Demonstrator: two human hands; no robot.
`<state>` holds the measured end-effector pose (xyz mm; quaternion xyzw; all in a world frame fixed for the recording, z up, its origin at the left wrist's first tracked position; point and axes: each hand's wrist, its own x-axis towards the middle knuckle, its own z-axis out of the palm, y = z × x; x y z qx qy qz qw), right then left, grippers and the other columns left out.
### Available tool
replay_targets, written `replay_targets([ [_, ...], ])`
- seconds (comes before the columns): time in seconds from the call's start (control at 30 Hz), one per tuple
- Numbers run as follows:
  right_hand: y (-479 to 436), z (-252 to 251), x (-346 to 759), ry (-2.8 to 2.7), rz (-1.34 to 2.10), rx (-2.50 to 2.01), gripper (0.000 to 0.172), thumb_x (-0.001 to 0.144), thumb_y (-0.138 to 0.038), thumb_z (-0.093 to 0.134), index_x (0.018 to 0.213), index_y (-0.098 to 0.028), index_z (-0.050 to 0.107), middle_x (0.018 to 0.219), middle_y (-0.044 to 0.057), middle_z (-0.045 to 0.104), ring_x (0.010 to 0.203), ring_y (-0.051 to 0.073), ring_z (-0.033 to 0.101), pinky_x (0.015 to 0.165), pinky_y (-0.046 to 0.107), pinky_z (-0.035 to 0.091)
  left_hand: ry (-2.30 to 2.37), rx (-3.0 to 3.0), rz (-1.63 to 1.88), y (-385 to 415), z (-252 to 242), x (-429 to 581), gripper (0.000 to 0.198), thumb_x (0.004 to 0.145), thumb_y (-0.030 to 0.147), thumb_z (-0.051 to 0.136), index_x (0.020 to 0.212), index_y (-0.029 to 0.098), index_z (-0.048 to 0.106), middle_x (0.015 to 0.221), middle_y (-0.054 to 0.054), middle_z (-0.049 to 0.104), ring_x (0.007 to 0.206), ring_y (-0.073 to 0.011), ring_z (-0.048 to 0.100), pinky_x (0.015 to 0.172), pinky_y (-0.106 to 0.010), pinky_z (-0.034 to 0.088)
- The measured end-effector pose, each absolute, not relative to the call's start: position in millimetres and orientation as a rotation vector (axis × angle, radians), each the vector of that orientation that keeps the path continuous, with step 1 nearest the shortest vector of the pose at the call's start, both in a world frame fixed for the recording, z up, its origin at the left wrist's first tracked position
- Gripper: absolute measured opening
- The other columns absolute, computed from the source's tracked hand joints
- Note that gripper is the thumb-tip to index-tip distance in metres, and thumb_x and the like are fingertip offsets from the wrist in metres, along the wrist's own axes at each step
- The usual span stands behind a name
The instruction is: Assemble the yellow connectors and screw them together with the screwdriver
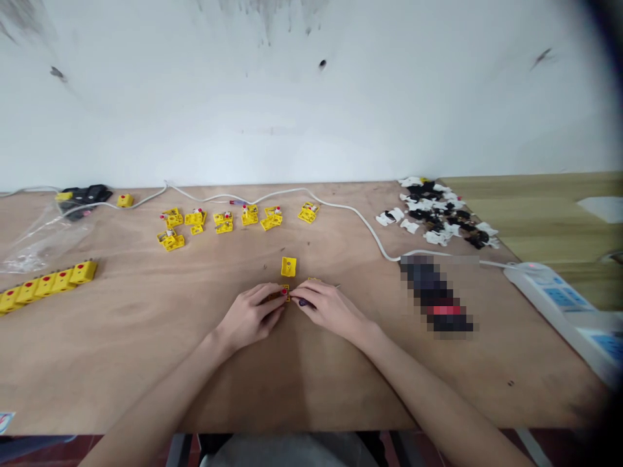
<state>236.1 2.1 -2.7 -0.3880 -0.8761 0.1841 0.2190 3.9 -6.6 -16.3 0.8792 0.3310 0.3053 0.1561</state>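
Head view: the left hand (250,316) and right hand (331,311) meet on a plywood tabletop (121,350), just in front of a square yellow plastic block (288,266). The left fingers (272,299) pinch narrowly on a small yellow part (285,293), which they mostly hide. The right fingers (311,295) are also curled narrow, beside a dark piece (304,302), but whether they grip it I cannot tell. A thin pin (337,286) lies just beyond them.

Well behind the block stand clusters of yellow housings (224,220) with red-tipped inserts. Far left of it lies a row of red-dotted yellow connectors (48,284), near a crumpled clear plastic bag (43,240). Far right of it is a heap of black and white fragments (438,214), while a pale power strip (549,292) trails a white cable (341,206) behind the clusters.

Such a tiny, smooth plastic part could slip from the pinch if pressure falters, and it could skid across the grainy wood. A careless sleeve or wrist could also snag the cable and disturb the clusters.
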Motion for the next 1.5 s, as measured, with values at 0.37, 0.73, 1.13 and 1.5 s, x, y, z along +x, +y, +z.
replay_targets([
  [0.37,3.5,-7.4,234.8,-2.329,0.562,-0.973,0.027,0.090,-0.007,0.055,0.106,-0.020,0.072,0.097,0.007,0.070,0.092,0.020,0.067,0.084,0.035,0.058,0.957,2.497,0.925,-5.5,-20.6,3.3,0.026,0.096,0.013,0.054,0.115,0.023,0.070,0.121,-0.007,0.069,0.110,-0.0204,0.068,0.093,-0.038,0.061],
  [0.73,3.1,-6.6,237.8,-2.326,0.572,-0.954,0.029,0.089,-0.006,0.054,0.105,-0.021,0.073,0.095,0.007,0.070,0.089,0.019,0.067,0.083,0.036,0.058,0.935,2.526,0.893,-5.1,-16.5,2.8,0.028,0.098,0.016,0.051,0.119,0.023,0.068,0.120,-0.008,0.069,0.110,-0.0203,0.068,0.092,-0.037,0.061],
  [1.13,-0.8,-5.7,237.5,-2.502,0.433,-0.971,0.032,0.085,-0.001,0.055,0.107,-0.018,0.072,0.100,0.009,0.068,0.086,0.021,0.066,0.079,0.037,0.059,0.908,2.516,0.871,-2.8,-19.0,1.1,0.029,0.096,0.012,0.053,0.119,0.023,0.067,0.121,-0.007,0.068,0.111,-0.0202,0.066,0.093,-0.037,0.059],
  [1.5,-2.8,6.9,233.1,-2.718,0.260,-1.064,0.033,0.085,-0.002,0.058,0.113,-0.016,0.069,0.102,0.010,0.065,0.085,0.021,0.065,0.077,0.035,0.057,0.903,2.477,0.908,-2.5,-20.5,2.0,0.027,0.095,0.012,0.055,0.114,0.023,0.069,0.119,-0.009,0.068,0.108,-0.0204,0.067,0.091,-0.037,0.059],
])
